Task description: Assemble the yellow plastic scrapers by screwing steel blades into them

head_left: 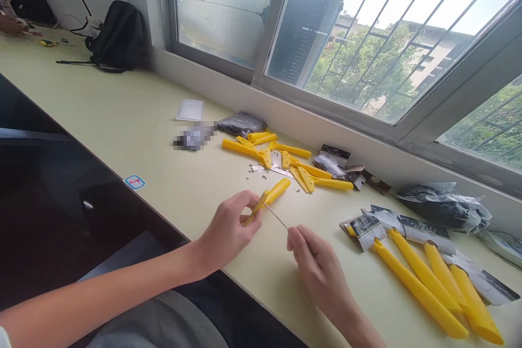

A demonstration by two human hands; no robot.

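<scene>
My left hand [234,223] grips a yellow plastic scraper [278,190] by its flat head, with the handle pointing away to the upper right. In my right hand [316,261] is a screwdriver [277,215]; its thin metal shaft shows, while its handle is hidden in my fist. The shaft's tip meets the scraper's head near its joint with the handle. Just beyond my hands lie several yellow scraper parts [304,179] with small screws [264,176] and flat metal blades [281,171] scattered among them.
Several yellow scrapers with card packaging [424,283] lie at the right. Behind them sits a black item in clear plastic [444,206]. A dark plastic bag [241,123] and a white card [190,110] are near the window. A black backpack [118,38] stands at the far left; the table edge runs beneath my left forearm.
</scene>
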